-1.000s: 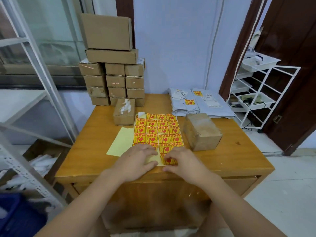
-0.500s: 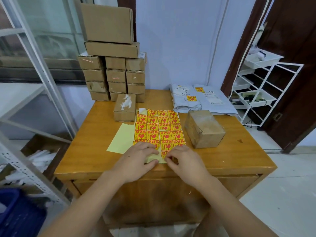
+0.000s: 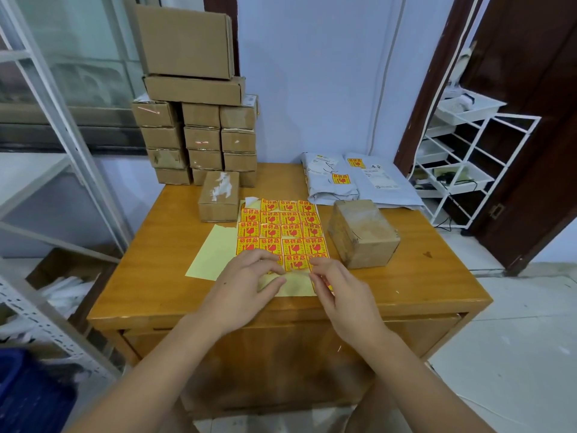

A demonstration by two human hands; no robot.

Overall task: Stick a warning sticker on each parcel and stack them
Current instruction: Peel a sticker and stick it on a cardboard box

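Yellow-and-red warning sticker sheet (image 3: 282,231) lies on the wooden worktop (image 3: 406,276); the left hand (image 3: 246,285) rests on it with fingers bent, while the right hand (image 3: 338,289) pinches a sticker at its near edge. Peeling seems in hand; next, I judge, comes pressing it onto the brown taped cardboard parcel (image 3: 362,232).

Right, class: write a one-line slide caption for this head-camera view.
Both hands, left hand and right hand, work at the yellow-and-red warning sticker sheet beside a brown cardboard parcel.

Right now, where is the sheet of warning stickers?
In the head view, the sticker sheet lies mid-table, between the small box and the taped parcel, near edge under both hands.
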